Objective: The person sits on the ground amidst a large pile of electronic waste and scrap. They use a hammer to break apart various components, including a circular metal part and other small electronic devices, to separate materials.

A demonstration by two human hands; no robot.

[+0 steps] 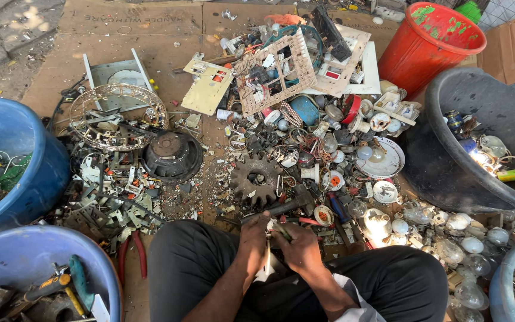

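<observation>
At the lower centre of the frame, the left hand [254, 238] and the right hand [296, 244] come together just above the person's lap. The left hand is closed around a small white part [267, 266], which hangs down between the two wrists. The right hand is also closed and grips a thin dark tool [281, 229] whose tip points toward the left hand; what kind of tool it is, I cannot tell.

Just above the hands lies a rusty gear wheel [256, 178] in a big heap of scrap parts. A round black speaker [172, 156] is to the left of it, and a wire ring frame [117, 116] is in the upper left. A red bucket [425, 45] stands in the upper right, with a black tub [448, 161] below it. Blue tubs [25, 161] are at the left edge. Many clear glass bulbs [463, 244] lie at the lower right, near the person's knee.
</observation>
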